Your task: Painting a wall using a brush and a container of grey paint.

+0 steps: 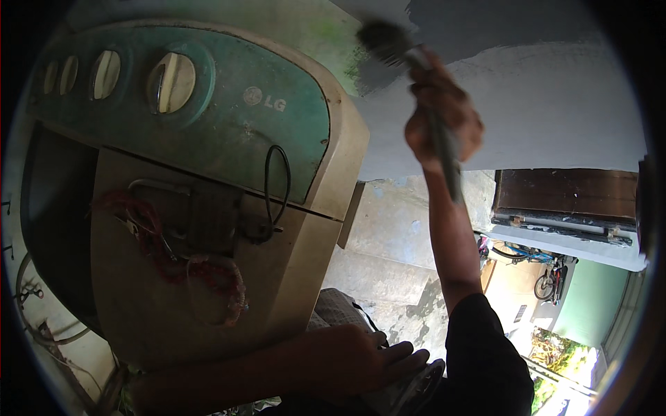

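Note:
My right hand (444,125) is raised and closed around the handle of a paintbrush (385,45). The dark bristles point up and left at the wall (506,104), where a dark grey painted patch (499,28) meets a paler grey surface. Motion slightly blurs the brush; whether its tip touches the wall I cannot tell. My left hand (368,360) is low in the view, in front of the washing machine (277,263). Its fingers are stretched out to the right, with nothing visible in them.
The washing machine has a green panel (229,139) with several cream knobs. On its lid lie a reddish cord (201,270) and a black cable (269,180). Right of my arm are a brown wooden panel (565,197) and bicycles (548,284) farther off.

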Motion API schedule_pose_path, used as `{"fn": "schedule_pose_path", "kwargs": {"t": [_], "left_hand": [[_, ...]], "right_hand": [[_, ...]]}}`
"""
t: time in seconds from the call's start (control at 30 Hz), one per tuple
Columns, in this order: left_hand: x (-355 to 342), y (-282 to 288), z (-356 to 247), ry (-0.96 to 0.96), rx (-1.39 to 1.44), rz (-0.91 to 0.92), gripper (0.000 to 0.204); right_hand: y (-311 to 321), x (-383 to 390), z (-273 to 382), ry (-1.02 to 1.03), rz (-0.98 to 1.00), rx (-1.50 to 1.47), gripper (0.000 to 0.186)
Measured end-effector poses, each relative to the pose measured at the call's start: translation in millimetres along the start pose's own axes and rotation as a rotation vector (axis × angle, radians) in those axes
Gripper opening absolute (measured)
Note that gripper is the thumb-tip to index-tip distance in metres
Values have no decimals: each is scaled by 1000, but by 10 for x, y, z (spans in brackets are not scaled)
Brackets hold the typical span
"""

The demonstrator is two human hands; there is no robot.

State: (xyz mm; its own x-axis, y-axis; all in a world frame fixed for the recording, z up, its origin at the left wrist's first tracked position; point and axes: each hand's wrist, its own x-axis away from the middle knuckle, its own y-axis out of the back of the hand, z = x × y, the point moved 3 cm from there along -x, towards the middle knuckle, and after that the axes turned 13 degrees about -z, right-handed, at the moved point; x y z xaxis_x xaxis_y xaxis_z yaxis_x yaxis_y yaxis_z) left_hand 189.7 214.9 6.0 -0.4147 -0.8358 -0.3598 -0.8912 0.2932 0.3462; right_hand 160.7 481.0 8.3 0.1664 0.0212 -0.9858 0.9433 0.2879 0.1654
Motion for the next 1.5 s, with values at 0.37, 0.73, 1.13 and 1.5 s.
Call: {"fn": "schedule_pose_path", "kwargs": {"t": [0.37,0.73,1.13,1.5], "left_hand": [[-7,-1,24,-1,43,28,86],[-24,186,-31,-2,24,-58,98],[-60,184,53,60,45,126,94],[-4,201,-5,40,-36,38,87]], "right_hand": [[-150,189,40,-126,127,54,11],[41,-246,339,-130,41,-104,12],[373,-316,316,27,-313,260,30],[464,-263,77,183,-31,331,24]]}}
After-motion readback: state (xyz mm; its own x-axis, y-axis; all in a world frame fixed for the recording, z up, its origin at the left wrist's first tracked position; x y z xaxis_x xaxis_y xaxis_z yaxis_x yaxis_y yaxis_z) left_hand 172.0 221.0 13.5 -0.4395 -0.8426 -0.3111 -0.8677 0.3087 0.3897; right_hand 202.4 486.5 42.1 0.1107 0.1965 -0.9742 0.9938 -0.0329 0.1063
